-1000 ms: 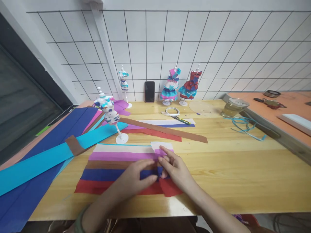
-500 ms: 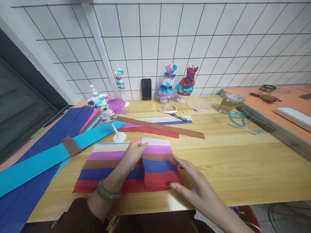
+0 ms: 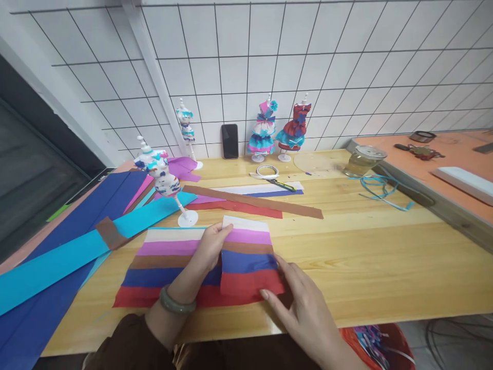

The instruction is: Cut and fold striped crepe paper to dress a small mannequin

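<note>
A sheet of striped crepe paper (image 3: 165,262) lies on the table in white, pink-purple, brown, blue and red bands. Its right part is a folded-over flap (image 3: 248,262) with the same stripes. My left hand (image 3: 211,244) pinches the flap's upper left edge between thumb and fingers; a bangle circles that wrist. At the flap's right edge is my right hand (image 3: 302,303), its thumb spread away from the fingers. The index finger touches the side edge and the thumb tip meets the lower red band. Just behind the sheet stands a small white dress form (image 3: 159,172) with paper scraps stuck on it.
Crepe strips in turquoise (image 3: 57,262), brown (image 3: 269,201) and other colours lie left and behind. A cutter knife (image 3: 283,185) and tape roll (image 3: 267,171) sit mid-table. Dressed forms (image 3: 262,133), a phone (image 3: 230,141), a cup (image 3: 362,160) and blue cord (image 3: 379,188) are farther back.
My right hand has come in closer against the flap's right edge, and the flap's lower left corner has shifted slightly left. My left hand keeps its pinch. The view has turned a little.
</note>
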Demonstrator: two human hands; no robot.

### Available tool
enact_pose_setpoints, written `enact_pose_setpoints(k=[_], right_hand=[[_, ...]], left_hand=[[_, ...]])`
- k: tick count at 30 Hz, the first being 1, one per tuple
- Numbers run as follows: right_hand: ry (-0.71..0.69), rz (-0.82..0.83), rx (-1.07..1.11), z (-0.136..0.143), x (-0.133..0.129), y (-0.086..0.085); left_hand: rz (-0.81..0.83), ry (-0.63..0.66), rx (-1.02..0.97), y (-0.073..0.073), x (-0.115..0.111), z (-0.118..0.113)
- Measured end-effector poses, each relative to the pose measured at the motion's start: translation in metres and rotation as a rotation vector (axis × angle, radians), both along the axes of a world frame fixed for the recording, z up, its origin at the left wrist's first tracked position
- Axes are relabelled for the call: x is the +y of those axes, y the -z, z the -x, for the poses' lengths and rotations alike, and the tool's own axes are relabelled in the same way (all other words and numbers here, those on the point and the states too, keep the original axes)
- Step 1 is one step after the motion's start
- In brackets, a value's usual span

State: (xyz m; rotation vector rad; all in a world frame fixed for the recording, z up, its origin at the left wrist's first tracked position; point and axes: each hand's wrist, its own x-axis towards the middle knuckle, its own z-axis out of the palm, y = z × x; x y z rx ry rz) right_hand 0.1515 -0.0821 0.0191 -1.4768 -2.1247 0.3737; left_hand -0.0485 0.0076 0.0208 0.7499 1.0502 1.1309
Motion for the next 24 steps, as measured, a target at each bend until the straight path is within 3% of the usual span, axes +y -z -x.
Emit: enact_pose_setpoints(k=[8,17,24], right_hand=[[-0.044,-0.039,-0.075,-0.0036,-0.0065,0.0088],[-0.020,-0.043,-0.037,0.0002,-0.0030,0.0101],[0.018,-0.014,-0.010,-0.0013,-0.0094,0.0103]], left_hand=[[-0.069,-0.046,-0.043,0.0005,0.0007,0.0002],[0.029,-0.029,-0.047,0.0016,-0.0001,0.0018],[-0.011,-0.021,0.015,0.0003,-0.0003,0.0000]])
